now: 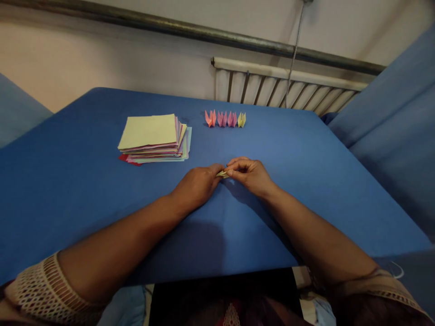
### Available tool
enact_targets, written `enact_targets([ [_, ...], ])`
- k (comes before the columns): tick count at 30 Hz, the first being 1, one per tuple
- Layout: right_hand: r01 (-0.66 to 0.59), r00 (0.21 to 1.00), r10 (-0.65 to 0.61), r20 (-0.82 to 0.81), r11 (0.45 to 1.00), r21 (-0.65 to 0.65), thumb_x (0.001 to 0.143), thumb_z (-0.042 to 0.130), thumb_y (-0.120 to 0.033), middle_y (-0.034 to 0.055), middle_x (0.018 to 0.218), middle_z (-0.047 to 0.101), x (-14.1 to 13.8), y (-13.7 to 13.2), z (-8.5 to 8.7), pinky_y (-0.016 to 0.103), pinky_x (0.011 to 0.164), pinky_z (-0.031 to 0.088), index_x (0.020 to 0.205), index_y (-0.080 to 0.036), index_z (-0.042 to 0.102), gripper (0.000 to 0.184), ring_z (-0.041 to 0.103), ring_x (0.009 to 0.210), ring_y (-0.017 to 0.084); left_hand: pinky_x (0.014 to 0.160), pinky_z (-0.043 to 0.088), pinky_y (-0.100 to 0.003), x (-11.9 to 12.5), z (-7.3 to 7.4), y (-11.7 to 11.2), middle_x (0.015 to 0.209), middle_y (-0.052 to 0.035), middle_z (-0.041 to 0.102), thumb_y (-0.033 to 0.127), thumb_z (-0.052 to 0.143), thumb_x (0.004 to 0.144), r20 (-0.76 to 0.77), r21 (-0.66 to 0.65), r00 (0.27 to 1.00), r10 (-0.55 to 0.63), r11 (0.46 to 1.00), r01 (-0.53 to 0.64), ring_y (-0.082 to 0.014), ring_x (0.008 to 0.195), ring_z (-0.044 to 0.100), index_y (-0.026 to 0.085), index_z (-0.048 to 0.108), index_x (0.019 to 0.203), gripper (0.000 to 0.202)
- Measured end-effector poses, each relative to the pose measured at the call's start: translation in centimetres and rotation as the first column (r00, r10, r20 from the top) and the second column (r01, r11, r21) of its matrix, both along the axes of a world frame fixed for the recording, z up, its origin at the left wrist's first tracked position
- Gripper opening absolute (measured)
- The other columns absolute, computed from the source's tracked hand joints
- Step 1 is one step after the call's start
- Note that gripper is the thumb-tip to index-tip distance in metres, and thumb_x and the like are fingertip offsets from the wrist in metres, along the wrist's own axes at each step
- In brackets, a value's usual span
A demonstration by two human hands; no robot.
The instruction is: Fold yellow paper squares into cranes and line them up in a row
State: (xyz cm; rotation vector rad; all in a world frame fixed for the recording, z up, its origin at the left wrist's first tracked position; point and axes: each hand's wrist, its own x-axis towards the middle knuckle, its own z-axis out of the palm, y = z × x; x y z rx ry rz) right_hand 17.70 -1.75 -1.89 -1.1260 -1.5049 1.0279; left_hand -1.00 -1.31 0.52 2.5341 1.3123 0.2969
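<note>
A small piece of folded pale yellow paper (222, 174) is held between both hands, just above the blue table. My left hand (197, 184) is closed on its left end, thumb on top. From the right, my right hand (250, 175) pinches the other end between thumb and fingertips. Most of the folded paper is hidden by the fingers, so its full shape does not show. Farther back stand several small folded paper figures in a row: an orange-pink figure (210, 118), pink-purple figures (227, 119) and a yellow figure (241, 120).
A thick stack of coloured paper sheets (149, 132), yellow on top, lies left of the figures. The blue-covered table (306, 190) reaches back to a wall with a radiator (272, 88) and a metal pipe (170, 25). A blue curtain (394, 99) hangs at the right.
</note>
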Motion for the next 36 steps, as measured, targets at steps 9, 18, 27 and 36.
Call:
enact_targets([
  [9, -0.021, 0.997, 0.018, 0.081, 0.999, 0.044, 0.076, 0.069, -0.026, 0.0041, 0.091, 0.068, 0.2, 0.0, 0.2, 0.036, 0.089, 0.048, 0.068, -0.021, 0.069, 0.009, 0.064, 0.091, 0.018, 0.060, 0.038, -0.024, 0.3, -0.5, 0.3, 0.069, 0.0020, 0.065, 0.033, 0.059, 0.085, 0.355, -0.265, 0.932, 0.072, 0.964, 0.026, -0.0137, 0.065, 0.058, 0.020, 0.067, 0.083, 0.016],
  [18, -0.039, 0.995, 0.037, -0.089, 0.999, -0.023, 0.076, 0.068, -0.035, 0.0025, 0.083, 0.067, -1.0, -0.6, 0.1, 0.031, 0.072, 0.050, 0.074, -0.021, 0.066, 0.015, 0.061, 0.074, 0.015, 0.062, 0.052, -0.024, 1.4, -0.3, -0.3, 0.069, 0.0009, 0.066, 0.030, 0.081, 0.061, 0.546, -0.792, 0.634, 0.548, 0.585, 0.175, -0.0114, 0.064, 0.063, 0.014, 0.061, 0.073, 0.028],
  [27, 0.006, 0.999, -0.006, -0.032, 1.000, 0.005, 0.076, 0.066, -0.030, 0.0021, 0.085, 0.069, -0.9, -0.7, 0.2, 0.031, 0.072, 0.048, 0.073, -0.022, 0.067, 0.009, 0.061, 0.076, 0.015, 0.061, 0.053, -0.022, 1.4, -0.2, -0.4, 0.076, -0.0022, 0.070, 0.032, 0.086, 0.059, 0.538, -0.811, 0.613, 0.579, 0.553, 0.190, -0.0125, 0.070, 0.067, 0.013, 0.065, 0.079, 0.034],
  [36, 0.048, 0.998, -0.048, -0.032, 0.999, -0.009, 0.078, 0.063, -0.038, -0.0004, 0.074, 0.064, -1.7, -1.2, 0.6, 0.028, 0.067, 0.046, 0.068, -0.023, 0.057, 0.019, 0.057, 0.068, 0.013, 0.058, 0.053, -0.021, 1.6, -0.2, -0.7, 0.067, 0.0004, 0.066, 0.027, 0.082, 0.064, 0.562, -0.798, 0.612, 0.557, 0.559, 0.224, -0.0108, 0.064, 0.064, 0.014, 0.064, 0.072, 0.024],
])
